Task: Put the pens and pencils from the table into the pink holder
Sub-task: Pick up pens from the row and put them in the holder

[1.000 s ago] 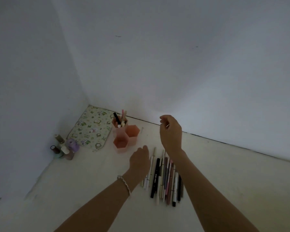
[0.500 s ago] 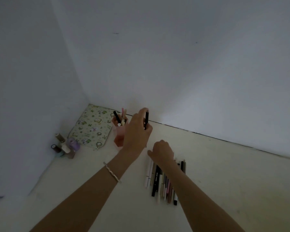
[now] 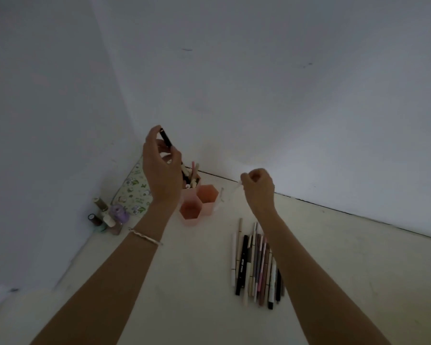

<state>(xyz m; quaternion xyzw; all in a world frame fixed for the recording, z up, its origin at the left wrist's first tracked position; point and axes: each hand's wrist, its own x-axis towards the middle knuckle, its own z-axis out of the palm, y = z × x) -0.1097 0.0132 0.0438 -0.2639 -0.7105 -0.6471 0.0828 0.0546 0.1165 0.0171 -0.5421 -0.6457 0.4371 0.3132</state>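
Observation:
The pink holder [image 3: 204,206] of hexagonal cups stands near the table's back corner; its rear cup holds several pens, its two front cups look empty. My left hand [image 3: 161,170] hovers above the rear cup, shut on a black pen [image 3: 166,138] held tilted over it. My right hand [image 3: 258,189] is raised to the right of the holder, shut on a thin pale pen [image 3: 228,196] whose tip hangs down beside the holder. A row of several pens and pencils [image 3: 256,262] lies on the table under my right forearm.
Several small nail-polish bottles [image 3: 108,219] stand in the left corner. A flowery patterned pouch [image 3: 132,192] lies behind them against the wall. White walls close in the table [image 3: 184,282] at the back and left.
My left hand lifted the black pen up and left over the rear cup. My right hand rose from the row of pens holding a pale pen and moved toward the holder.

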